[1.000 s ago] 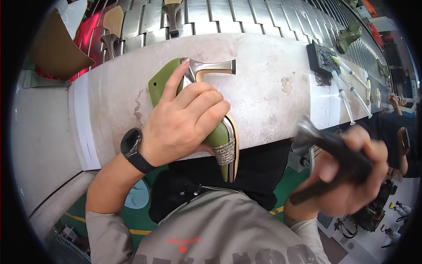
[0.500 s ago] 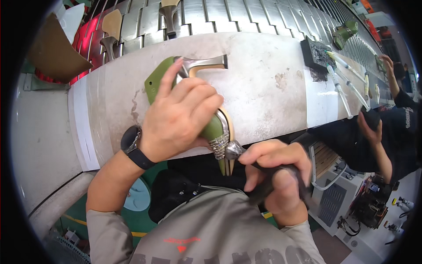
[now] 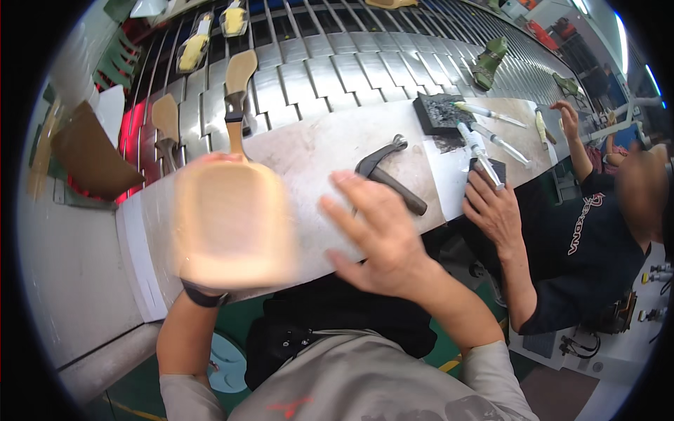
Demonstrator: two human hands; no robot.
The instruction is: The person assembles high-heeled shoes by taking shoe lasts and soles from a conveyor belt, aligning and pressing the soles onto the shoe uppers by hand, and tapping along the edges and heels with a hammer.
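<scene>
A person sits at a pale, worn workbench [image 3: 309, 151], seen from a camera on their head looking down. The left hand is hidden behind a shoe [image 3: 232, 224] that it lifts up close to the camera, sole facing the viewer; only the wrist with a dark watch strap [image 3: 203, 296] shows beneath the shoe. The shoe's sole is a tan, blurred shape covering the left part of the workbench, with its slim heel pointing away toward the far edge of the workbench. The left hand grips the shoe from behind, though the fingers cannot be seen.

The right hand [image 3: 382, 238] is released and empty, fingers spread, hovering above the near edge of the workbench just right of the shoe. Just beyond its fingertips a hammer [image 3: 390, 175] with a dark handle lies flat on the workbench, not touched.

At the right end of the workbench another person in a dark shirt rests a hand [image 3: 495, 210] by the near edge. Near that hand lie white syringe-like tubes [image 3: 481, 144], and beside them a black tray [image 3: 439, 112] of dark material.

Beyond the far edge of the workbench runs a conveyor [image 3: 337, 70] of metal slats. On it, straight past the shoe, stand two tan high-heeled soles [image 3: 239, 77], and further right along it a green sandal [image 3: 490, 63]. A brown cardboard piece [image 3: 88, 158] sits off the left end of the workbench
</scene>
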